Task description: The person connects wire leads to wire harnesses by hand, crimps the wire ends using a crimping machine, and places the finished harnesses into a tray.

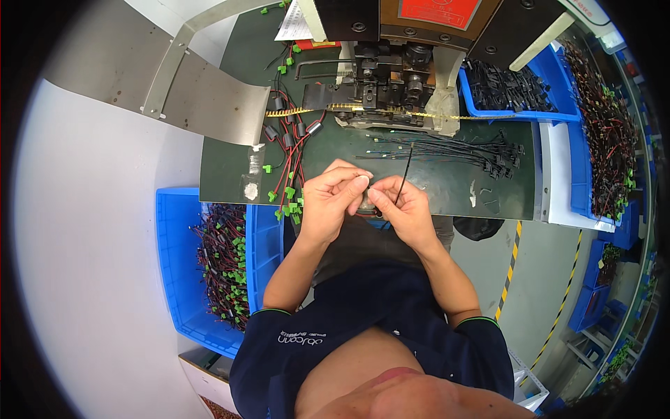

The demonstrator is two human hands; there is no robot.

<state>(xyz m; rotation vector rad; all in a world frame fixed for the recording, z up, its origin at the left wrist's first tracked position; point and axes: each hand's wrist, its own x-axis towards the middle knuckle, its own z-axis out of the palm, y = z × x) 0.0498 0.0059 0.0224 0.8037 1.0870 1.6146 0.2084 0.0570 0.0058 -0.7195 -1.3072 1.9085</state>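
Note:
Over the front edge of the dark green tabletop (230, 171), my two hands meet with their fingertips close together. My right hand (406, 211) is closed on a thin black cable (405, 171), whose upper length sticks up above the fingers. Thumb and forefinger of my left hand (328, 202) pinch a small piece, mostly hidden by the fingers. Beyond the hands lies a spread of black cables (453, 148) with black connectors at the right. Red-and-black cables (296, 150) with dark cylinders and green connectors lie left of my left hand.
A dark metal press machine (391, 77) stands at the back, with a gold terminal strip (300, 110) running through it. A curved metal sheet (230, 105) is at left. Blue bins (167, 258) of cables flank the table; another blue bin (569, 108) holds black parts.

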